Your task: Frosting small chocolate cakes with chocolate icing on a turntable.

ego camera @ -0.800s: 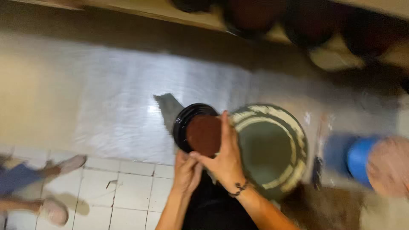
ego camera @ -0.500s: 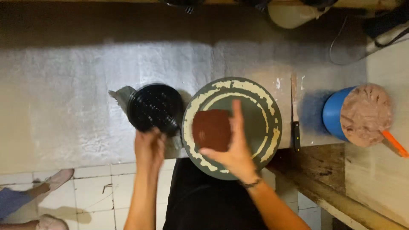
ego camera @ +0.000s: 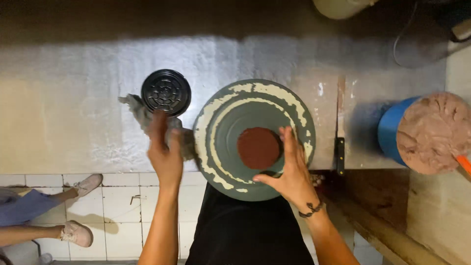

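Seen from above, at the centre of the frame: a round grey-green wheel (ego camera: pixel 216 147) streaked with pale dried slip, resting on the silvery counter (ego camera: pixel 73 98). In the middle of the wheel, a flat reddish-brown clay disc (ego camera: pixel 257 147). Right hand (ego camera: pixel 294 172) just right of the disc, grip spread wide and closed on nothing, fingers flat along the disc's right edge, thumb below it, a dark band at the wrist. Left hand (ego camera: pixel 166 152) left of the wheel, blurred; fingers reaching up toward a grey rag (ego camera: pixel 137 110) lying crumpled on the counter, grip seemingly loose over the cloth, though cannot tell whether actually closed on it. Just above that hand, touching the rag, a black round ribbed lid (ego camera: pixel 166 92), apart from the wheel's rim. Right of the wheel, a dark-handled knife (ego camera: pixel 339 147) lying upright in the frame. At the far right, a blue bucket (ego camera: pixel 390 132) heaped with brownish clay. At the lower left, on the white tiled floor (ego camera: pixel 122 206), another person's legs in pale shoes (ego camera: pixel 76 233).
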